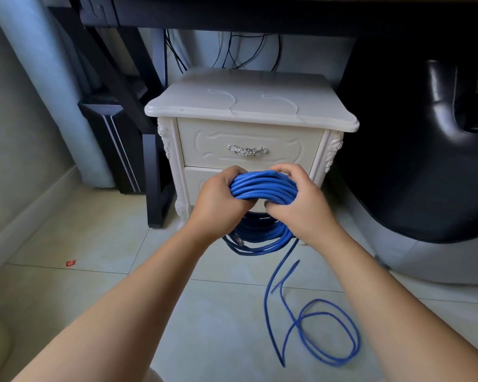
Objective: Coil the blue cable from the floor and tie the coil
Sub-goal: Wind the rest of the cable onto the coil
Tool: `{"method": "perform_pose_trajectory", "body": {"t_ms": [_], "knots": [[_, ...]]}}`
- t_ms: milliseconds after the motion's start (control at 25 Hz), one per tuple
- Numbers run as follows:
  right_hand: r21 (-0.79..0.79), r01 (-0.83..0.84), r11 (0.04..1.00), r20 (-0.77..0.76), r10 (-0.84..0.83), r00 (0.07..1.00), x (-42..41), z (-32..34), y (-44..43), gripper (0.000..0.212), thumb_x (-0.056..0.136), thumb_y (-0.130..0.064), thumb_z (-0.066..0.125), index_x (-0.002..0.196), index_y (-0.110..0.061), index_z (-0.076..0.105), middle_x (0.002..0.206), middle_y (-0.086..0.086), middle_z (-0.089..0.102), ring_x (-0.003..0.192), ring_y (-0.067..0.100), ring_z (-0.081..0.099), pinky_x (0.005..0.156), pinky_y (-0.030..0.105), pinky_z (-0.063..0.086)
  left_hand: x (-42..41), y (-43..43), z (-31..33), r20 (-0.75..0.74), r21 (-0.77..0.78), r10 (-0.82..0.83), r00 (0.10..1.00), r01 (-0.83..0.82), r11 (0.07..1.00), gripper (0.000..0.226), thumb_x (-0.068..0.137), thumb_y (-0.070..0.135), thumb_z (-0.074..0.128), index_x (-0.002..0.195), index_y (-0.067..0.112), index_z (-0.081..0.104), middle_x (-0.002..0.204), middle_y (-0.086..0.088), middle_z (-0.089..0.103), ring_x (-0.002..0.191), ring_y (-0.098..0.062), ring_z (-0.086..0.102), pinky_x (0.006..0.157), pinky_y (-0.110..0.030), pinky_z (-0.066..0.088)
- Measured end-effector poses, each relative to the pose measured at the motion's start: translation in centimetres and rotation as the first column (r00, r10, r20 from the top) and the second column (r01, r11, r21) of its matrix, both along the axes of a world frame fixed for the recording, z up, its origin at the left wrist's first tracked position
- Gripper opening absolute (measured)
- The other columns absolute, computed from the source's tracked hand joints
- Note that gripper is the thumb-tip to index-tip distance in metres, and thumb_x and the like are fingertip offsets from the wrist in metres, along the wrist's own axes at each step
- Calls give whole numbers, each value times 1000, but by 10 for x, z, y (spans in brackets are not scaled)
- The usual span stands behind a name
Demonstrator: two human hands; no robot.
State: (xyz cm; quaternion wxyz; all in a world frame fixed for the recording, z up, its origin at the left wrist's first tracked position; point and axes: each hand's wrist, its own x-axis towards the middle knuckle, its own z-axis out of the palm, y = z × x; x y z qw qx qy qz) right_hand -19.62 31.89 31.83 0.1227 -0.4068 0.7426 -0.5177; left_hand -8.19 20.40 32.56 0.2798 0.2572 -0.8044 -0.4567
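Under you is a pale tiled floor [100,244] with thin grout lines; to your right, the loose tail of the blue cable [322,300] lies on it in overlapping loops, one strand rising off the tiles; straight ahead a white nightstand [249,150] stands on carved feet; just left of it a black desk leg [155,188] rests on the floor, with a black computer tower [113,150] beyond it; a small red scrap [70,263] lies alone at far left; a grey base [425,260] sits at right.
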Motion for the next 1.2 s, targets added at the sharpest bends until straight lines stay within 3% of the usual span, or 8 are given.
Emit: {"method": "perform_pose_trajectory", "body": {"t_ms": [240,440,560,760,880,1000,1120,1200], "knots": [[-45,0,999,307,14,952,-9,-3,1,48,74,-20,80,114,-37,59,99,-16,69,91,2,67,83,25,50,-2,4,2,-160,363,144,977,-78,929,15,81,5,71,91,14,66,70,5,62,62,-6,54,60,-16,42],[-217,121,969,574,26,819,0,-16,-11,58,62,-18,81,115,-30,61,100,-1,69,105,27,67,98,51,51,-3,7,5,-233,703,290,928,-46,710,16,85,4,66,85,18,60,74,-1,53,74,-19,51,73,-33,44],[-252,159,954,690,62,721,3,-17,-12,37,75,-4,76,106,-20,62,97,11,65,106,38,65,86,63,54,-4,9,4,-249,781,320,914,-6,625,13,87,7,66,93,18,60,77,1,53,76,-16,53,73,-33,44],[-194,253,948,702,-46,711,6,-19,-9,26,80,2,67,102,-12,63,78,7,69,90,36,72,76,53,59,-2,9,-4,-210,789,208,955,40,613,16,87,10,68,101,16,62,82,2,59,82,-16,59,76,-33,47],[-178,309,934,655,-121,746,5,-14,-6,29,70,-2,66,94,-19,64,73,6,69,84,35,72,76,62,57,0,1,-1,-175,747,54,983,97,658,32,82,14,74,112,13,62,94,-1,66,99,-22,67,84,-37,54],[-137,306,942,485,-206,850,-2,-5,-4,35,52,-15,69,85,-28,62,76,2,64,78,36,67,68,58,58,0,-7,6,-227,568,-6,974,137,811,58,74,14,80,127,21,56,107,4,68,101,-15,67,91,-32,53],[-53,244,968,201,-229,952,1,3,0,38,68,-7,67,93,-34,60,77,-15,63,73,17,63,59,33,51,5,-8,9,-135,143,-90,987,110,984,79,75,12,81,139,37,41,130,10,53,113,-2,58,91,-16,49],[7,186,982,-39,-186,982,5,5,1,43,67,-7,67,98,-36,59,88,-13,65,82,14,63,70,31,51,6,-8,5,23,-206,-152,988,153,966,84,73,17,79,142,37,38,131,12,47,119,-2,50,99,-19,44]]}}
